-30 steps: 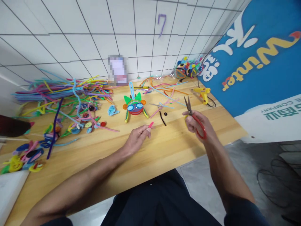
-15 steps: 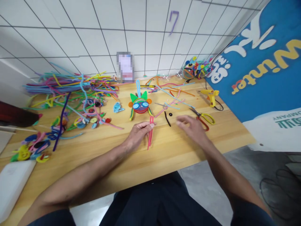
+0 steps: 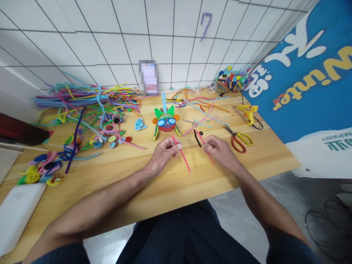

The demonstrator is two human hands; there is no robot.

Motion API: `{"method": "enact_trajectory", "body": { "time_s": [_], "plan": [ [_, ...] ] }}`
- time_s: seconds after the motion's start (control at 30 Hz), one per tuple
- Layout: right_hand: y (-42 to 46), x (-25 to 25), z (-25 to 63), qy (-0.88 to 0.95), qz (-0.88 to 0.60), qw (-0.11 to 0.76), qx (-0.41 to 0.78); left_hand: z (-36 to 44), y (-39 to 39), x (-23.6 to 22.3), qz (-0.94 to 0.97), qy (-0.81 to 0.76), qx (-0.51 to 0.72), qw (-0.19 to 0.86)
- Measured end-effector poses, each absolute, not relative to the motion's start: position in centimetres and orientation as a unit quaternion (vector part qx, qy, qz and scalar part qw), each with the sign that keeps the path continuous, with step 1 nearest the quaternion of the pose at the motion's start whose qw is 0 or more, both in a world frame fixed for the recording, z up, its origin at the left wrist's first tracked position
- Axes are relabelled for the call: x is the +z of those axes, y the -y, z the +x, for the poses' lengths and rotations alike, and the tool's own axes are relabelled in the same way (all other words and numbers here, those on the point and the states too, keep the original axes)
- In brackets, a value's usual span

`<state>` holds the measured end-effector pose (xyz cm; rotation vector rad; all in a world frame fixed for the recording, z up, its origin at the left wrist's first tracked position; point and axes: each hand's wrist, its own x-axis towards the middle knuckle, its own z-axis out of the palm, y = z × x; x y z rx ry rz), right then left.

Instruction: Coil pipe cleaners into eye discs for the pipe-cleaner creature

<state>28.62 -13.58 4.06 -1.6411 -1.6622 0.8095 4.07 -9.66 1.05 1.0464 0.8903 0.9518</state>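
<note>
Pink strip [image 3: 185,160] sits pinched in the left hand [image 3: 166,151] and a second strip [image 3: 200,137] in the right hand [image 3: 218,149], over the table [image 3: 154,196] near the toy [image 3: 166,124], where either might bend or drop if gripped too hard or too loosely.

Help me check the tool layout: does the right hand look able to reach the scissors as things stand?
Probably yes: the scissors lie on the wooden table beside the right hand, with nothing visible between them. It grips a pink pipe cleaner, so it may need to put that down first.
</note>
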Motion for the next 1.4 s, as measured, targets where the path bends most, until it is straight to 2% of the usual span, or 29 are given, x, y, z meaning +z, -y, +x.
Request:
{"method": "enact_trajectory", "body": {
  "time_s": [0.1, 0.13, 0.17, 0.27, 0.33, 0.4, 0.47, 0.57, 0.73, 0.87, 0.97, 1.13, 1.23, 1.4],
  "plan": [
    [13.5, 5.2, 31.5, 0.662, -0.656, 0.329, 0.152, 4.1, 9.7, 1.4, 0.469, -0.395, 0.415, 0.672],
    [13.5, 5.5, 31.6, 0.667, -0.648, 0.336, 0.149, 4.1, 9.8, 1.6, 0.469, -0.395, 0.410, 0.675],
    [13.5, 5.7, 31.2, 0.669, -0.634, 0.341, 0.184, 4.1, 9.9, 1.8, 0.469, -0.393, 0.406, 0.679],
    [13.5, 5.8, 27.9, 0.645, -0.547, 0.329, 0.421, 4.1, 10.1, 2.4, 0.476, -0.375, 0.410, 0.681],
    [13.3, 5.5, 25.2, 0.607, -0.489, 0.327, 0.534, 3.9, 10.2, 2.8, 0.493, -0.352, 0.416, 0.678],
    [12.7, 5.1, 23.3, 0.580, -0.453, 0.332, 0.590, 3.7, 10.0, 3.2, 0.516, -0.331, 0.424, 0.667],
    [12.0, 5.0, 22.7, 0.583, -0.436, 0.348, 0.591, 3.3, 9.6, 3.4, 0.536, -0.325, 0.423, 0.654],
    [11.2, 5.7, 23.6, 0.656, -0.462, 0.366, 0.471, 2.8, 8.8, 3.7, 0.520, -0.340, 0.393, 0.677],
    [10.8, 6.8, 25.9, 0.804, -0.453, 0.364, 0.128, 2.3, 7.8, 4.5, 0.429, -0.340, 0.269, 0.792],
    [11.1, 6.7, 26.5, 0.849, -0.425, 0.314, -0.007, 2.3, 8.0, 4.9, 0.439, -0.336, 0.225, 0.802],
    [11.5, 6.5, 26.2, 0.856, -0.428, 0.289, -0.024, 2.5, 8.3, 4.6, 0.462, -0.342, 0.242, 0.782],
    [11.5, 6.2, 24.8, 0.846, -0.432, 0.307, 0.063, 2.7, 8.6, 3.8, 0.533, -0.359, 0.282, 0.713],
    [10.9, 6.1, 24.2, 0.853, -0.433, 0.279, 0.082, 2.5, 8.4, 3.6, 0.619, -0.360, 0.284, 0.638],
    [10.1, 6.3, 23.8, 0.886, -0.413, 0.210, 0.032, 2.0, 8.1, 4.0, 0.737, -0.361, 0.300, 0.486]
  ]
}}
